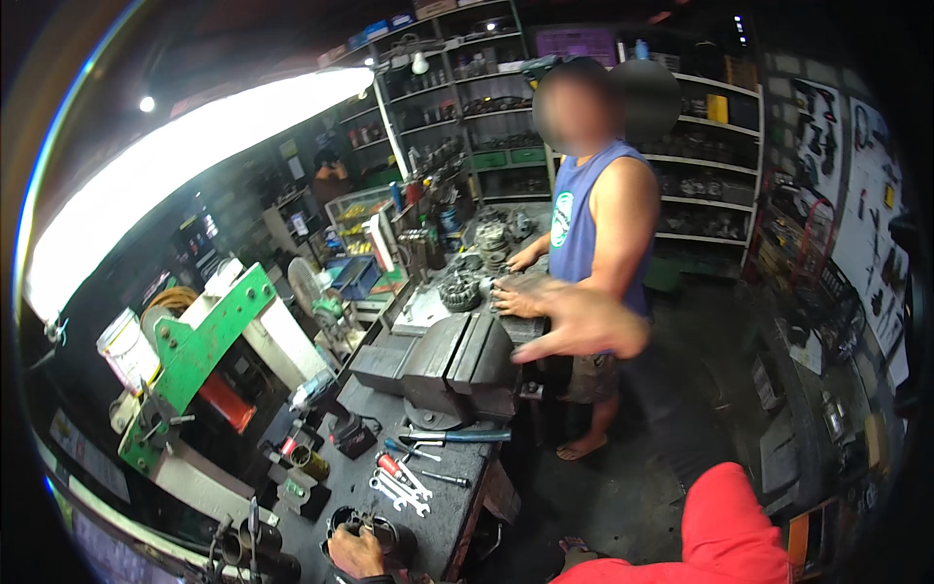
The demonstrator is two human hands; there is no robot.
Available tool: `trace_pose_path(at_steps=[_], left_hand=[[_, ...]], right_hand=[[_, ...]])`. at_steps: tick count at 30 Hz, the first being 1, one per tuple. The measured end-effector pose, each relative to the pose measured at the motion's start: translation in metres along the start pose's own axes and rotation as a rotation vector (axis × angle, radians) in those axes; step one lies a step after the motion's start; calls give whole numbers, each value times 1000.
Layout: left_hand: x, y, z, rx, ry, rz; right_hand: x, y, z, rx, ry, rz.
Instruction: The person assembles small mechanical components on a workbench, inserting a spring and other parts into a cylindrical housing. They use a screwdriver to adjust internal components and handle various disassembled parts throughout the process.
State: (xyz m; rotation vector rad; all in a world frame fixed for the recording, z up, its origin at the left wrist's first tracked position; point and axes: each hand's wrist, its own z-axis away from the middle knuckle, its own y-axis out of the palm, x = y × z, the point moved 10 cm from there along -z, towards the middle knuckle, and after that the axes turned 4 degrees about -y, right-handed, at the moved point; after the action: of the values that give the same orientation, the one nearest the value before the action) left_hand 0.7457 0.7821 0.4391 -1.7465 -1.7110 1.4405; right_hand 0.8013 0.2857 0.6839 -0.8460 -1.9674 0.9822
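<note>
My right hand [584, 321] is stretched out in front of me, blurred by motion, fingers apart and holding nothing. It hovers just right of the grey bench vise [457, 365], with my red sleeve [730, 530] at the lower edge. At the bottom edge, my left hand [355, 555] grips a dark round metal part [375, 529] on the near end of the workbench [457, 506]. Another person in a blue sleeveless shirt [589, 219] stands at the bench's far side with both hands on metal parts beside a toothed gear [460, 290].
Wrenches [404, 494], a red-handled screwdriver [389, 467] and blue-handled pliers [457, 436] lie on the bench. A green press frame [209, 336] and a white bucket [126, 348] stand to the left. Stocked shelves [486, 107] line the back; tools hang on the right wall [866, 195].
</note>
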Motion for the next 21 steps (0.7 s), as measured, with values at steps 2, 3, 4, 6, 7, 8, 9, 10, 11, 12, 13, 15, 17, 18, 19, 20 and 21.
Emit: trace_pose_path(at_steps=[2, 3, 4, 6, 7, 8, 9, 10, 11, 12, 13, 15, 17, 18, 19, 20, 21], left_hand=[[4, 3, -1, 18, 0, 12], [5, 4, -1, 32, 10, 3], [7, 4, -1, 43, 21, -6], [2, 5, -1, 64, 115, -32], [6, 10, -2, 96, 78, -45], [8, 10, -3, 107, 79, -21], [9, 11, -2, 123, 77, 1], [6, 11, -2, 113, 115, 7], [12, 15, -3, 144, 64, -21], [12, 15, -3, 130, 74, -24], [12, 13, -3, 113, 82, -27], [12, 14, -4, 118, 81, -5], [12, 13, -5, 116, 83, 8], [11, 13, -5, 118, 90, -10], [12, 14, -5, 136, 73, -3], [14, 14, -5, 154, 55, 1], [15, 14, -5, 171, 35, 5]], right_hand=[[11, -90, 81, -191, 77, 69], [26, -138, 124, -277, 103, 172], [31, -170, 162, -317, 237, 205], [39, -216, 254, -418, 670, 212], [53, -232, 293, -493, 782, 272], [63, -236, 328, -465, 915, 324], [72, -241, 365, -426, 1092, 444], [81, -240, 388, -422, 1124, 449], [88, -242, 415, -386, 1238, 552], [92, -239, 432, -424, 1230, 487], [94, -237, 451, -439, 1261, 477], [94, -238, 477, -459, 1296, 471], [92, -238, 491, -475, 1276, 487], [89, -237, 501, -488, 1326, 510], [86, -237, 505, -503, 1341, 538], [82, -238, 507, -507, 1364, 597], [77, -234, 510, -523, 1378, 571]])
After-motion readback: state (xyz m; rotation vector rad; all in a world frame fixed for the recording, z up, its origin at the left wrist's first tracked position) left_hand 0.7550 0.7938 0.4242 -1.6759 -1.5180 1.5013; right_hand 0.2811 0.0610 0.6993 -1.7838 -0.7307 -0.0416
